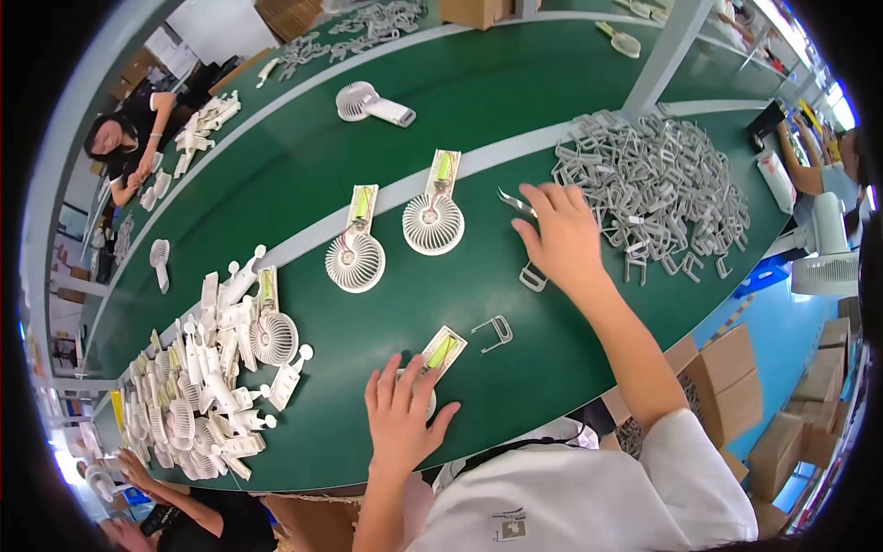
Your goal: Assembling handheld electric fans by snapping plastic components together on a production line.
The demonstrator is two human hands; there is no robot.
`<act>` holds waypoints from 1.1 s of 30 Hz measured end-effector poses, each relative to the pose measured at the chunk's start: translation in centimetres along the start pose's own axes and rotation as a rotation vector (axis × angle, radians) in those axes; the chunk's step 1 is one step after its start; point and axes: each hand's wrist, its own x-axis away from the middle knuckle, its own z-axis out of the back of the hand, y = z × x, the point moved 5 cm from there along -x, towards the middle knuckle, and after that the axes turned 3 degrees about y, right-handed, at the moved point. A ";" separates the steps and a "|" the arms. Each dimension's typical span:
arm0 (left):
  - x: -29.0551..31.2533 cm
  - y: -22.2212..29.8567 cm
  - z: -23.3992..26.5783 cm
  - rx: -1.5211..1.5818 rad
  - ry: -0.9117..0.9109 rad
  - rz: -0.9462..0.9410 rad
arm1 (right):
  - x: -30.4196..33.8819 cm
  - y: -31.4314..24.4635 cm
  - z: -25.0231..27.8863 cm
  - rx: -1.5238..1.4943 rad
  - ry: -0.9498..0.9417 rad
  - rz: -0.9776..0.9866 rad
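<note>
1. Bench first: smooth green worktop (543, 386), with a pale raised strip (501, 156) curving along its far side and more green surface beyond, where a white handheld fan (375, 104) lies. Blue floor (777, 317) and brown cardboard boxes (727, 368) at lower right, plus a white desk fan (825, 248). Other people sit around the edges, one in a dark top (152, 120) at upper left.

2. Materials: big heap of thin grey plastic frames (658, 189) on the right, all looped and tangled. On the left, a jumble of glossy white fan parts (198, 386). Between them, two fans with round ribbed heads, one nearer (355, 263) and one farther (432, 224), handles open on yellow-green insides.

3. The fan being worked on (445, 351) is near the bench's front edge, open handle angled up and right, head mostly covered by the left hand (402, 414). A loose grey U-shaped frame (498, 333) lies just beside it.

4. Hands: left is palm down, fingers spread and unclenched over that fan. Right hand (563, 235) reaches forward beside the grey heap, fingers bent. Metal tweezers (517, 203) poke out by its thumb and index finger; can't tell if they're gripped.
</note>
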 end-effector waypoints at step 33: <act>1.0 -1.5 -0.7 0.282 0.253 0.049 | 11.9 -4.5 3.3 -0.733 -0.757 0.016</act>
